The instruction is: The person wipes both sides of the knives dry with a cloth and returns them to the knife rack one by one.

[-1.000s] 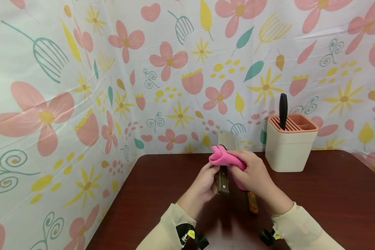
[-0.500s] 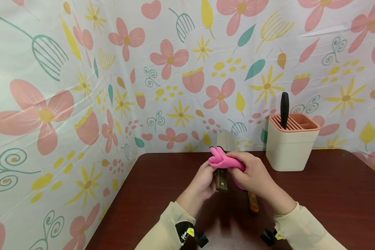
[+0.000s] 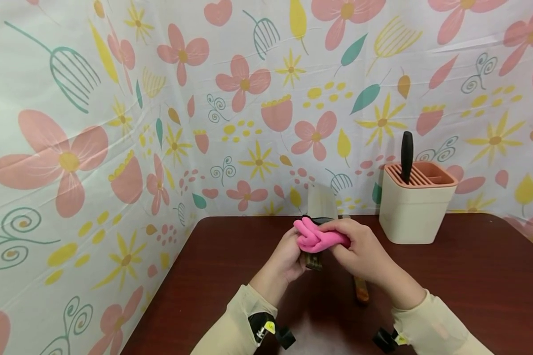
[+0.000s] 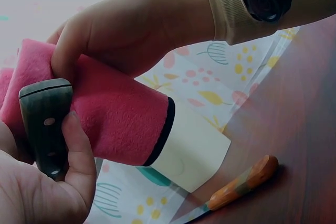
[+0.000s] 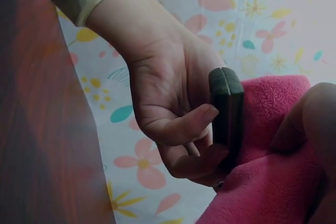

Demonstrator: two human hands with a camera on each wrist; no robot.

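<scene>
In the head view, a cleaver (image 3: 322, 199) is held over the table with its broad blade pointing away. My left hand (image 3: 286, 259) grips its dark handle (image 4: 46, 127), fingers curled round it in both wrist views. A folded pink cloth (image 3: 319, 239) with black edging lies over the cleaver where blade meets handle, hiding that part. My right hand (image 3: 360, 254) pinches this cloth between thumb and fingers against the cleaver. Below the right hand, a knife with an orange-brown wooden handle (image 3: 361, 290) lies on the table; the cloth and hand cover much of it.
At the back right stands a cream knife block (image 3: 413, 217) with an orange slotted top. One black-handled knife (image 3: 407, 155) is upright in a slot. Flower-printed fabric (image 3: 257, 98) hangs behind and left of the dark red-brown table (image 3: 231, 256).
The right hand and pink cloth have shifted slightly toward me along the cleaver, covering more of its handle. The left hand keeps its grip. The wooden-handled knife stays put.
</scene>
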